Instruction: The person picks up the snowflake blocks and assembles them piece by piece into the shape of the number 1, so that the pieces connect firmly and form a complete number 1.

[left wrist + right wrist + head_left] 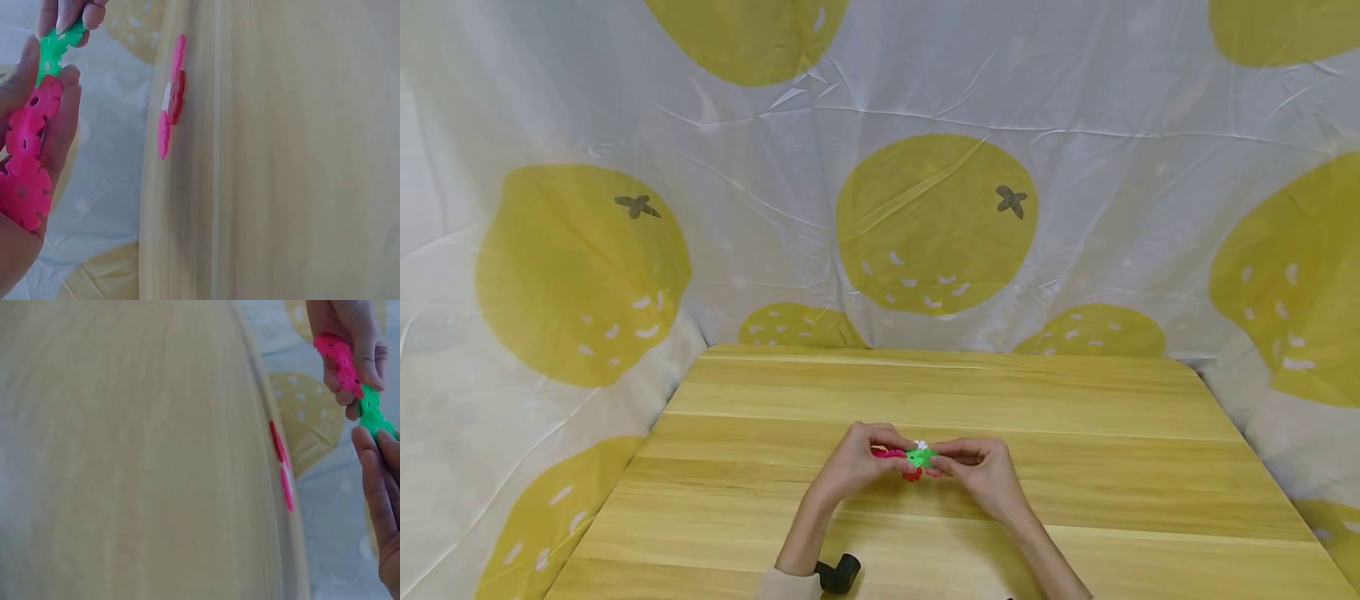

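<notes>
Both hands hold a short chain of interlocking plastic snowflake discs above the table. Its pink discs [26,144] lie along my left hand [853,467], whose thumb and fingers grip the chain near the join. The green discs [53,53] form the other end, and my right hand [988,473] pinches them between thumb and fingertips. On the tabletop beyond the hands in the left wrist view are loose discs: a red disc [177,97], a white disc [166,97] mostly hidden behind it, and pink discs [163,134] at either side. Fingers cover parts of the chain.
The wooden table [1120,467] has light plank stripes. A cloth [1097,225] printed with yellow fruit hangs behind it and at both sides. A black object [838,575] is beside the left wrist, near the bottom of the head view.
</notes>
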`<state>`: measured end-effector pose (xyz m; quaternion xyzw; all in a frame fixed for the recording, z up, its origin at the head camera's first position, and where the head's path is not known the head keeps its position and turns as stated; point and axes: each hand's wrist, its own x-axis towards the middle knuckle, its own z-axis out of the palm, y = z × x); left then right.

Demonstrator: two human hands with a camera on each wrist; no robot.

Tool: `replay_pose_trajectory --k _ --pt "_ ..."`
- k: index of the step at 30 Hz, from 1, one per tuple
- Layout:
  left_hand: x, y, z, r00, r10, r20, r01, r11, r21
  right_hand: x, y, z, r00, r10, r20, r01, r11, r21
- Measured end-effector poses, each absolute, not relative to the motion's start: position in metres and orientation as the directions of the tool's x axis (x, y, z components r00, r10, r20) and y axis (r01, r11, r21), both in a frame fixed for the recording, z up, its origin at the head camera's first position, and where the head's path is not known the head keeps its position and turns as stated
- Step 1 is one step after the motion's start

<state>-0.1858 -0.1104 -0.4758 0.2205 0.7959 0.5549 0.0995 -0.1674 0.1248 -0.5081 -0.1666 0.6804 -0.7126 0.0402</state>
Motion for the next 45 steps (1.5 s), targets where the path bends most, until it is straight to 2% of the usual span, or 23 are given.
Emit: replay_pose_trajectory --k 5,16,22,28,35,40,45 --pt "-0.186 -0.111 -0.477 -0.877 0.472 0.094 0.260 0.299 0.918 -0.166 0.124 -0.509 -0.937 -0.296 0.185 -0.164 -0.093 -0.982" --pt "-0.187 -0.115 -0.476 -0.875 0.482 0.051 0.199 0.262 0.944 -0.168 0.126 -0.512 -0.912 -0.341 0.226 -0.180 -0.161 -0.970" --pt "-0.187 -0.116 -0.477 -0.867 0.497 0.037 0.205 0.287 0.936 -0.169 0.127 -0.511 -0.933 -0.310 0.183 -0.150 -0.126 -0.981" --pt "-0.187 -0.115 -0.475 -0.852 0.513 0.103 0.318 0.351 0.881 -0.170 0.124 -0.512 -0.955 -0.275 0.109 -0.086 -0.097 -0.992" --pt "-0.185 -0.109 -0.476 -0.837 0.482 0.258 0.503 0.495 0.709 -0.171 0.118 -0.512 -0.974 -0.226 0.030 -0.012 -0.077 -0.997" --pt "-0.183 -0.104 -0.473 -0.832 0.461 0.308 0.538 0.536 0.651 -0.171 0.115 -0.510 -0.982 -0.186 -0.037 0.051 -0.071 -0.996" --pt "-0.183 -0.101 -0.475 -0.822 0.463 0.332 0.551 0.500 0.668 -0.170 0.109 -0.509 -0.986 -0.147 -0.083 0.098 -0.099 -0.990"
